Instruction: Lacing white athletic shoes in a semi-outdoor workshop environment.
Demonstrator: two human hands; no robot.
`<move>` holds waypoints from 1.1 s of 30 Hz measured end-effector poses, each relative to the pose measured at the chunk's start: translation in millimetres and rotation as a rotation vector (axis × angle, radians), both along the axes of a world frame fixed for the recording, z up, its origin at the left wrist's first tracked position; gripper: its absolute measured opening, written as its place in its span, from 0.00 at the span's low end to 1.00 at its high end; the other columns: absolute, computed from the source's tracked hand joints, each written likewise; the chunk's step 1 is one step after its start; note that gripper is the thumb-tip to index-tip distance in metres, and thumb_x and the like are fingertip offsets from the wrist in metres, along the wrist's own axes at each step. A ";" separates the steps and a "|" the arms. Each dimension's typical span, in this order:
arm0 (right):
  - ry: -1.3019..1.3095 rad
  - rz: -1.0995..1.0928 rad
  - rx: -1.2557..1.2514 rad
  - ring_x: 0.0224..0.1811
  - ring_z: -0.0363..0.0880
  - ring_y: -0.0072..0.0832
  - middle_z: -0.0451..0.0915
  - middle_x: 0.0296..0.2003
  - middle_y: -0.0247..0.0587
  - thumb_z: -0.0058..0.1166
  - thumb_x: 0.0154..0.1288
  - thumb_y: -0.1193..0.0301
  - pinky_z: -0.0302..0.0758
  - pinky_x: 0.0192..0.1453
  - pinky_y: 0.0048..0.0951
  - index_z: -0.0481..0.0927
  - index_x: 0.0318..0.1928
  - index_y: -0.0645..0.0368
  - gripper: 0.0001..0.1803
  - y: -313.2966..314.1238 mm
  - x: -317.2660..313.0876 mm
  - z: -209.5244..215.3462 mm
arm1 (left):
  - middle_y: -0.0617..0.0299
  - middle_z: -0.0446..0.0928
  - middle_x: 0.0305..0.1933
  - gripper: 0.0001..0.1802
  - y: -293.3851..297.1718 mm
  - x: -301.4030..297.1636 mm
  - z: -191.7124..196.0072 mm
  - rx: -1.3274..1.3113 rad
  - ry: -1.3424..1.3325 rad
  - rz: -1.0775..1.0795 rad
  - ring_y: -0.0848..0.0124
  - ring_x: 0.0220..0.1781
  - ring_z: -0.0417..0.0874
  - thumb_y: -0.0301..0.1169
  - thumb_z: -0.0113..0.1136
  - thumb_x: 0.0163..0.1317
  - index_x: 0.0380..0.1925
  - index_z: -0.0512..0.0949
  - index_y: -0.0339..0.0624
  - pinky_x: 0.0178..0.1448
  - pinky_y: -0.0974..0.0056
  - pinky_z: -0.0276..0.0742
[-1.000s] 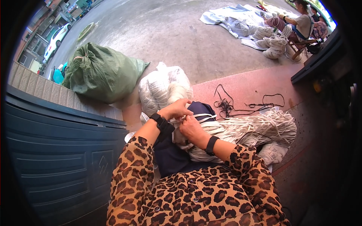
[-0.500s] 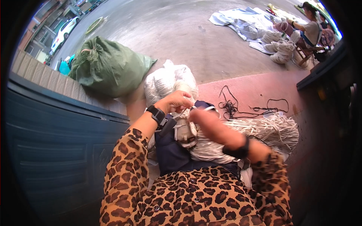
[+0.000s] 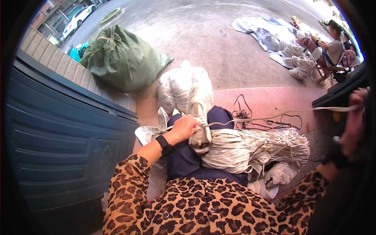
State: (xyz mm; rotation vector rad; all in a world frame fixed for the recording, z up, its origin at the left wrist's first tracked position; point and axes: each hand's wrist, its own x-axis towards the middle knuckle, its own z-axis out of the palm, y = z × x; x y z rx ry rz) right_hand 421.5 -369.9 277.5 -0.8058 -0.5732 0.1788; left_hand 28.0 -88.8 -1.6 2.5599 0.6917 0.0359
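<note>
across your lap, between the thighs of your dark trousers [image 3: 182,161], rests a pale shoe [image 3: 201,98], its opening facing up. your left hand [image 3: 184,128] is curled at the shoe's near left side, fingers bent in and pinching there; whether they grip the upper, a lace or both, you cannot tell from this angle. your right hand [image 3: 355,115] is out wide at the right edge, blurred, its fingers seemingly closed on a pale flat lace [image 3: 333,109] that stretches from the shoe in a long, slightly wavy line. the step in hand looks to be drawing that lace out at length; the next move, as you might judge it, calls for a steady left hold, so the shoe does not tip, and an even pull clear of the loose bundle of laces [image 3: 235,150] lying over your right thigh. as for containers, a green sack [image 3: 123,58] stands beyond the door [image 3: 66,145], gathered at the neck, its contents hidden. just past the shoe, a clear plastic bag [image 3: 170,88] holds pale, rounded items too crumpled to name.
</note>
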 end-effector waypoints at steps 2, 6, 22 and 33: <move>-0.024 0.134 -0.373 0.16 0.53 0.10 0.62 0.21 0.22 0.38 0.69 0.71 0.55 0.19 0.14 0.68 0.33 0.53 0.06 32.4 -34.2 -58.1 | 0.54 0.72 0.28 0.04 0.5 5.4 -7.0 0.071 -0.083 -0.059 0.56 0.36 0.75 0.29 0.59 0.46 0.22 0.75 0.42 0.39 0.56 0.70; 0.114 0.372 -1.039 0.21 0.63 0.12 0.66 0.21 0.23 0.48 0.64 0.66 0.61 0.22 0.15 0.72 0.36 0.53 0.06 126.1 -155.3 -166.5 | 0.54 0.74 0.26 0.05 10.9 -12.9 -5.7 -0.145 -0.174 0.121 0.59 0.31 0.75 0.28 0.58 0.49 0.24 0.75 0.38 0.37 0.60 0.72; -1.015 0.348 -1.155 0.26 0.77 0.43 0.77 0.26 0.46 0.51 0.55 0.67 0.73 0.31 0.40 0.77 0.26 0.59 0.09 192.7 -281.1 -301.4 | 0.55 0.74 0.25 0.04 -2.7 -27.1 -29.4 0.130 -0.294 0.242 0.56 0.33 0.72 0.28 0.55 0.50 0.22 0.75 0.40 0.38 0.55 0.69; -1.032 0.332 -1.145 0.27 0.76 0.45 0.76 0.27 0.44 0.51 0.56 0.68 0.72 0.29 0.40 0.77 0.33 0.56 0.06 186.4 -282.2 -299.3 | 0.61 0.74 0.25 0.06 -14.0 -20.8 -22.8 0.300 -0.251 0.282 0.62 0.34 0.72 0.32 0.59 0.48 0.22 0.75 0.43 0.38 0.59 0.65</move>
